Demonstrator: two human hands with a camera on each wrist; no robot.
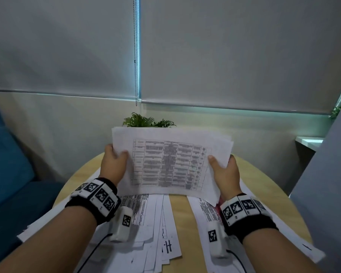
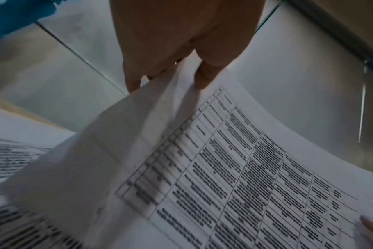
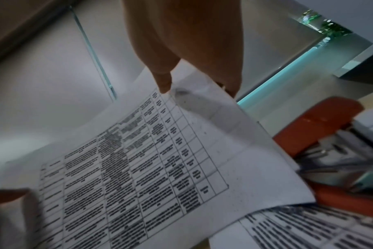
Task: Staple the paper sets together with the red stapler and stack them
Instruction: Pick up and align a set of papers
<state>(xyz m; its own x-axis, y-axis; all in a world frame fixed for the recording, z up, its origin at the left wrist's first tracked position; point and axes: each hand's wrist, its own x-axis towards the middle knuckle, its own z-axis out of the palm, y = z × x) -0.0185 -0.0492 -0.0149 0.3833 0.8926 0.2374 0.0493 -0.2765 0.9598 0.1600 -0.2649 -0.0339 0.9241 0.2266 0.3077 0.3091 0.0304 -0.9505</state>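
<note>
At the centre of the head view, a paper set [image 1: 169, 160] is held above the round table [image 1: 250, 174], the left hand [image 1: 113, 164] and right hand [image 1: 224, 170] pinching its side edges. Below lie loose sheets [image 1: 156, 223]; the red stapler [image 3: 322, 128] sits at the right.

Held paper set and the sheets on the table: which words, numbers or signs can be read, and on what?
Held paper set: printed table, too blurred to read.
Sheets on the table: print too blurred to read.
Wrist bands: black-and-white square code markers, no words.
</note>
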